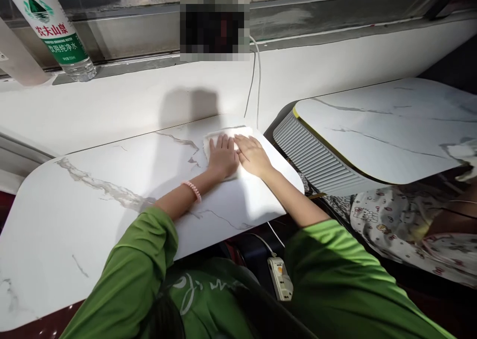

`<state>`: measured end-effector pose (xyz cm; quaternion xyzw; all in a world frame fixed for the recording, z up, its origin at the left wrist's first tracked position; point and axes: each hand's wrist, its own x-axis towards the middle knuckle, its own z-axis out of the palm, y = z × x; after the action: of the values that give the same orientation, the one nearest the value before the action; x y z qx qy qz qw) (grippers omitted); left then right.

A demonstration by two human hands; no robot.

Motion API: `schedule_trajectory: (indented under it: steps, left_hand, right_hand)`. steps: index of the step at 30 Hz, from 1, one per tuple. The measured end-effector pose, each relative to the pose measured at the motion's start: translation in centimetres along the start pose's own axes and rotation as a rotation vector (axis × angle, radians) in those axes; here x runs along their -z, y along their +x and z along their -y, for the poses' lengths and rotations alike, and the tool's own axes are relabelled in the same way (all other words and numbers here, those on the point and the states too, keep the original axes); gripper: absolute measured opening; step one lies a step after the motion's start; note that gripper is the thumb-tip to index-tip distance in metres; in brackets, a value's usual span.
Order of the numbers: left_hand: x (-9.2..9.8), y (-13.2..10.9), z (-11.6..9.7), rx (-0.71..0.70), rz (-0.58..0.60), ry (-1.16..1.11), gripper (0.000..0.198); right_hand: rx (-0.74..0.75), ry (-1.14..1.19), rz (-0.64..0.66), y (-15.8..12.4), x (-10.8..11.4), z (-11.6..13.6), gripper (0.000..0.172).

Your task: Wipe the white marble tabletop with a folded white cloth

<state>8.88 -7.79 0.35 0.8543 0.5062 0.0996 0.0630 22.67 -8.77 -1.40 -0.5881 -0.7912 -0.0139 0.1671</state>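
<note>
Both my hands lie flat on a white folded cloth point(238, 131) at the far right of a white marble-patterned table point(112, 200). My left hand point(222, 156) presses down on the cloth's left part, fingers stretched out and close together. My right hand point(252, 153) lies beside it on the right part, fingers extended too. The two hands touch at the fingers. A pink bead bracelet point(193, 189) sits on my left wrist. Green sleeves cover both my upper arms.
A water bottle point(52, 28) with a green label stands on the window ledge at top left. White cables point(257, 85) hang from the ledge. A second marble table point(391, 130) is at right, with another person in patterned clothing point(402, 229) under it. A power strip point(280, 278) lies below.
</note>
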Motion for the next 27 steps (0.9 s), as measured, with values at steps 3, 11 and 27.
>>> schedule_trajectory:
  steps: [3, 11, 27]
  left_hand:
    - [0.4, -4.4, -1.0, -0.056, 0.029, 0.004, 0.056]
    - [1.4, -12.6, -1.2, -0.169, 0.038, 0.048, 0.055]
    - [2.2, -5.3, 5.6, -0.015, 0.047, -0.010, 0.053]
  right_hand:
    - [0.017, 0.004, -0.020, -4.5, 0.9, 2.4, 0.054]
    - [-0.020, 0.006, -0.100, -11.4, 2.5, 9.3, 0.054]
    - [-0.022, 0.097, -0.080, 0.2, -1.7, 8.2, 0.054]
